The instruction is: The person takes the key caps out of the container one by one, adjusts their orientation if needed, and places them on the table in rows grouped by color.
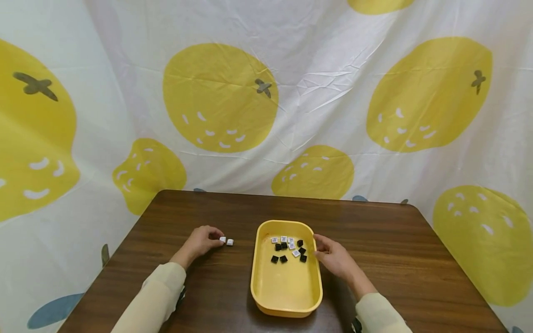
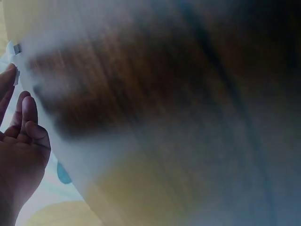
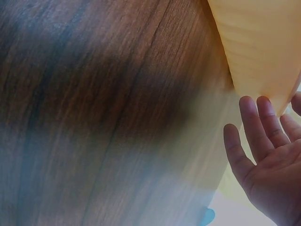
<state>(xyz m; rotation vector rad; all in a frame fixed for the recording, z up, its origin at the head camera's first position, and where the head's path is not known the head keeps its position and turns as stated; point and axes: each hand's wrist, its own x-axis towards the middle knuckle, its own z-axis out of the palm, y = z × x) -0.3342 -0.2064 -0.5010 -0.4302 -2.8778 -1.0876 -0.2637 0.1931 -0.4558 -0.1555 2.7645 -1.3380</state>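
Note:
My left hand (image 1: 202,240) is on the left part of the table and pinches a small white square piece (image 1: 222,239), keycap-like in shape, between thumb and fingers. Just right of it lies a second white piece (image 1: 230,242). The left wrist view shows the fingertips at a white piece (image 2: 17,76), at its left edge. A yellow tray (image 1: 287,296) stands to the right, with several black pieces (image 1: 275,259) and several white pieces with dark markings (image 1: 296,253) in its far half. My right hand (image 1: 336,259) touches the tray's right side with fairly straight fingers (image 3: 256,127).
The dark wood-grain table (image 1: 399,259) has rounded far corners. Behind it and at the sides hangs a white cloth (image 1: 308,27) with a yellow fruit print. Light sleeves (image 1: 154,296) cover both forearms.

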